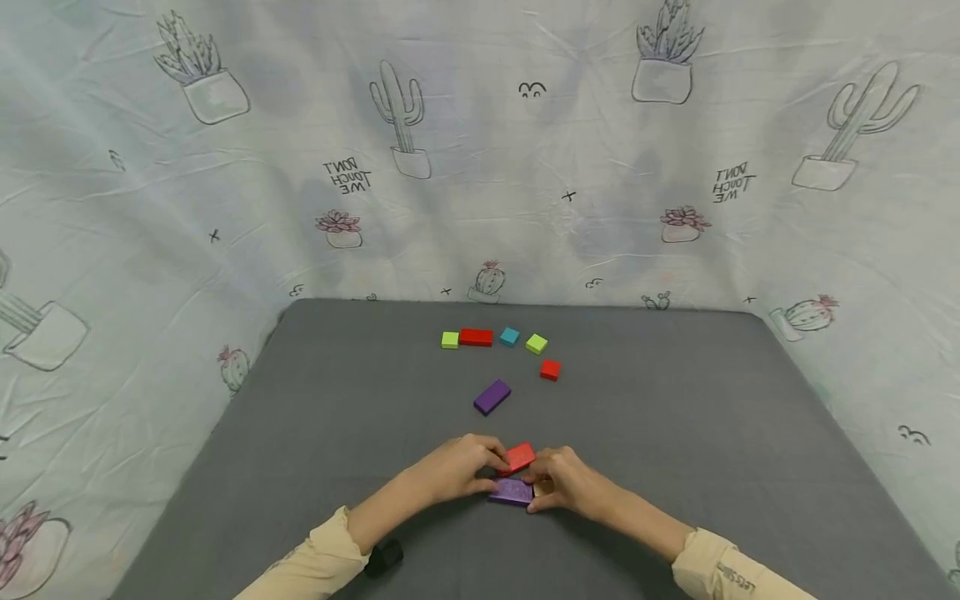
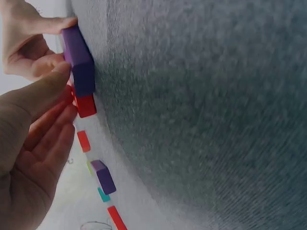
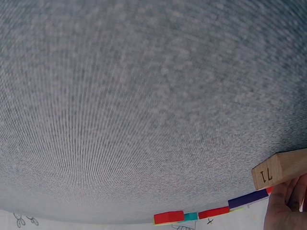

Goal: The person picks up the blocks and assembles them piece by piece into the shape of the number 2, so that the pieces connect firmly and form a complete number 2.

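A purple rectangular block (image 1: 512, 492) lies near the table's front, with a red block (image 1: 520, 457) against its far side. My left hand (image 1: 461, 468) pinches this pair from the left: its thumb touches the purple block (image 2: 82, 62) and its fingers touch the red block (image 2: 87, 106). From the other side, my right hand (image 1: 572, 483) grips a bare wooden block (image 3: 280, 170) with a number printed on its end face. In the head view this wooden piece is mostly hidden by fingers, beside the purple block's right end.
Beyond the hands lies another purple block (image 1: 492, 397). A small red block (image 1: 551, 370), two lime blocks (image 1: 536, 343), a blue block (image 1: 510, 337) and a longer red block (image 1: 476, 337) lie farther back. A dark object (image 1: 385, 557) is beside the left sleeve. Patterned cloth (image 1: 480, 150) hangs behind the table.
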Demonstrator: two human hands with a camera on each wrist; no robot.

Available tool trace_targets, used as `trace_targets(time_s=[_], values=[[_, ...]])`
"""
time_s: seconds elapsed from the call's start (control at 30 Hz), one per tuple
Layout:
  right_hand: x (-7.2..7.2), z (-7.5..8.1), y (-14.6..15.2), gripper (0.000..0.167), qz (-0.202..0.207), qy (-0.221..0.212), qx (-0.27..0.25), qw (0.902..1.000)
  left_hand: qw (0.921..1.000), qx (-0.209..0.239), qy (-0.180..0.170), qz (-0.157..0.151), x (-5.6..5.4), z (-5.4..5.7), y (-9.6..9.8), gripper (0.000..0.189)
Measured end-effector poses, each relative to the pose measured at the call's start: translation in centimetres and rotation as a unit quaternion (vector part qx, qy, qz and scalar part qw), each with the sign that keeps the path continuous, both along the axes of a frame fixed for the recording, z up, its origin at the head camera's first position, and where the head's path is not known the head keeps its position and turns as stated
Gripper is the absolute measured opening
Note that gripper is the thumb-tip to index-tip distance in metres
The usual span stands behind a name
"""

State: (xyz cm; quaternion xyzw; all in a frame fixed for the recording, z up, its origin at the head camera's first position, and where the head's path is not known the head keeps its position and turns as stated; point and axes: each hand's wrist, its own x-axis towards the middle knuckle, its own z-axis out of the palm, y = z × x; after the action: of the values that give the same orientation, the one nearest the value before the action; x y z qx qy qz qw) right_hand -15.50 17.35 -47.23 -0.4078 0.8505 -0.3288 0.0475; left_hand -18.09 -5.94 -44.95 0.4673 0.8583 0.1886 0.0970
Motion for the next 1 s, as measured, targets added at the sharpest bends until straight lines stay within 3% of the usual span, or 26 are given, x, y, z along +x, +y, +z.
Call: trace_targets(time_s=[0.57,0.73,1.0], values=[[-0.05,0.12,-0.18,0.028,-0.002,0.010,0.002,0.9999,0.9960,0.049,-0.047,0.057,0.32,-0.37,0.23,0.022],[0.08,-0.06,-0.43,0.029,-0.018,0.010,0.006,0.9998,0.9964,0.040,-0.041,0.063,0.33,-0.27,0.21,0.022],[0.03,-0.35,0.09,0.039,-0.028,0.019,-0.028,0.9990,0.9967,0.033,-0.034,0.066,0.49,-0.07,0.49,0.021]])
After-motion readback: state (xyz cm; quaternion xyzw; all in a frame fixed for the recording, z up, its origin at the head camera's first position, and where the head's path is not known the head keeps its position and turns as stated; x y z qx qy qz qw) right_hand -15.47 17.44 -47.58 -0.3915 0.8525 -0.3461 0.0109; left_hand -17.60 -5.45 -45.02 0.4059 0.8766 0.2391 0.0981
